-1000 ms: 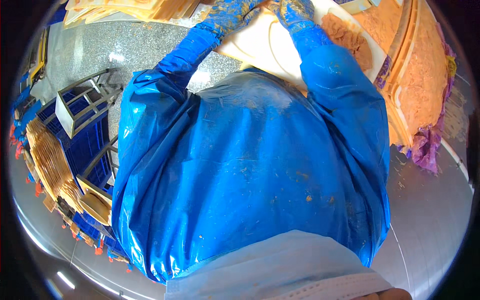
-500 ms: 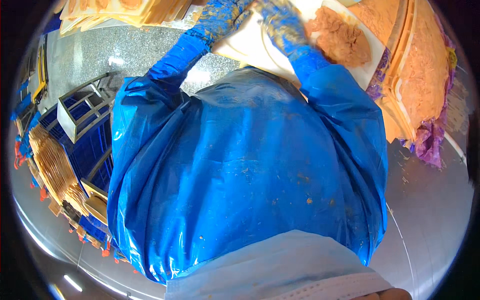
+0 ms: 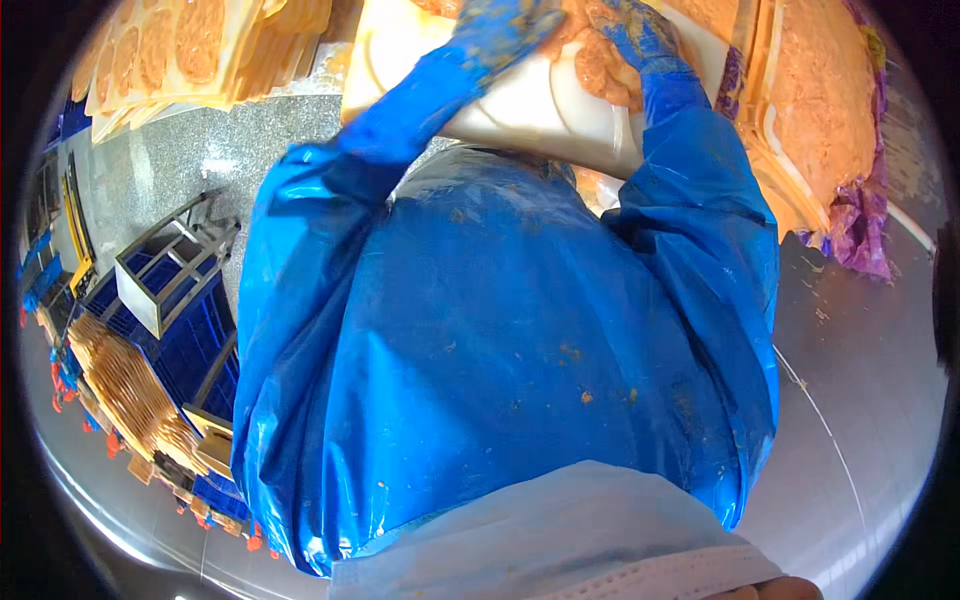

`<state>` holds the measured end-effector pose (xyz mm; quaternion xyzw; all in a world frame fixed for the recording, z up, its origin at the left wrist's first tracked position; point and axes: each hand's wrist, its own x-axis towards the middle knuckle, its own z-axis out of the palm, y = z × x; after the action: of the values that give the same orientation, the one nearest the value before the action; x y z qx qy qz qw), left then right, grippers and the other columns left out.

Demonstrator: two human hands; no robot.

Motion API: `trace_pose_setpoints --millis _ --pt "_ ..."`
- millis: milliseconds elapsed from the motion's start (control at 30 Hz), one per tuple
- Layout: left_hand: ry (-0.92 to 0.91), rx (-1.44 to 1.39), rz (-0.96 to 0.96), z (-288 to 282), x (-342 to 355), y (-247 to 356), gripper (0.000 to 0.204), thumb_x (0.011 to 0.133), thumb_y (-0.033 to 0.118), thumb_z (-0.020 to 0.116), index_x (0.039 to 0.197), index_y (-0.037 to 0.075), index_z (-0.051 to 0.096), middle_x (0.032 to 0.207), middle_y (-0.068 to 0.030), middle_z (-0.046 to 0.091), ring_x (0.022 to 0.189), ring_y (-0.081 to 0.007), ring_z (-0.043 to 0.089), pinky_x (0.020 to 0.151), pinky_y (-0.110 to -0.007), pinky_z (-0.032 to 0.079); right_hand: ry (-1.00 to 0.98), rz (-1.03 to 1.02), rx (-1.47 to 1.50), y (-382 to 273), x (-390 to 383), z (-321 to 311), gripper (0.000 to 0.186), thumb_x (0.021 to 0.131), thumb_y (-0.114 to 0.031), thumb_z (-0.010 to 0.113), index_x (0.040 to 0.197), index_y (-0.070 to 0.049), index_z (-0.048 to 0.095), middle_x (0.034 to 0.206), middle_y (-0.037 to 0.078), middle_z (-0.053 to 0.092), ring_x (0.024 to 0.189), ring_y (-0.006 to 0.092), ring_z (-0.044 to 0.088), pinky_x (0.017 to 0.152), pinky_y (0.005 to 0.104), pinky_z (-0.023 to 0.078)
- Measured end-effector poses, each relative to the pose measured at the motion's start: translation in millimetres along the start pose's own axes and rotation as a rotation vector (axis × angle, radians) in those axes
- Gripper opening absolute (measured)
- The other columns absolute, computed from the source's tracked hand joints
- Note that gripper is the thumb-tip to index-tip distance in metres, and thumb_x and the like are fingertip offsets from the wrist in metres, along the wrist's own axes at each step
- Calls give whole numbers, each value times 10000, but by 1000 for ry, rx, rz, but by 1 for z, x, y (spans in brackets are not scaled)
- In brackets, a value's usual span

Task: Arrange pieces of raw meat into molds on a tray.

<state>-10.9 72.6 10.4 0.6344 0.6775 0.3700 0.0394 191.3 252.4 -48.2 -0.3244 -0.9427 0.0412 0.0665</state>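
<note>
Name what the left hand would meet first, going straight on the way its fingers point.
Probably the pinkish paste by the right hand; depth is unclear, so contact is possible now.

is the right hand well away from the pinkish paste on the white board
No, the right hand touches the pinkish paste lying on the white board.

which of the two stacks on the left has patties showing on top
The upper stack, nearer the left hand: orange patties lie on top. The lower stack, beside the blue crates, shows layered edges, no patties I can make out.
</note>
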Motion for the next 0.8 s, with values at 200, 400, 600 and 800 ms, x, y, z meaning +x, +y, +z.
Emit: trace_pose_setpoints --millis 200,400,600,800 --pt "-361 35 -44 37 48 0 402 851 333 740 1187 117 696 1174 -192 642 1098 -396 622 912 -509 515 -51 82 963 16 -19 -38 196 907 -183 709 1073 -88 664 961 16 662 938 139 632 856 330 538" --pt "-372 -14 -15 11 26 -15 222 849 239 705 1037 123 713 998 -162 674 968 -382 658 876 -495 525 107 -369 -26 93 -77 -32 298 952 -102 597 1205 -156 746 1291 72 687 1255 261 615 1118 395 462" --pt "-157 95 39 10 23 -19 208 857 221 680 1035 117 707 987 -156 689 937 -368 672 830 -499 532 15 302 522 13 -58 -86 244 953 -161 662 1183 -114 727 1305 104 666 1252 283 605 1055 404 491" --pt "-477 141 52 25 31 4 265 822 252 733 1057 141 677 1044 -154 706 991 -369 682 856 -508 536 347 -76 319 -27 -42 -56 224 923 -191 690 1117 -80 706 1097 124 723 1070 311 676 909 401 553"
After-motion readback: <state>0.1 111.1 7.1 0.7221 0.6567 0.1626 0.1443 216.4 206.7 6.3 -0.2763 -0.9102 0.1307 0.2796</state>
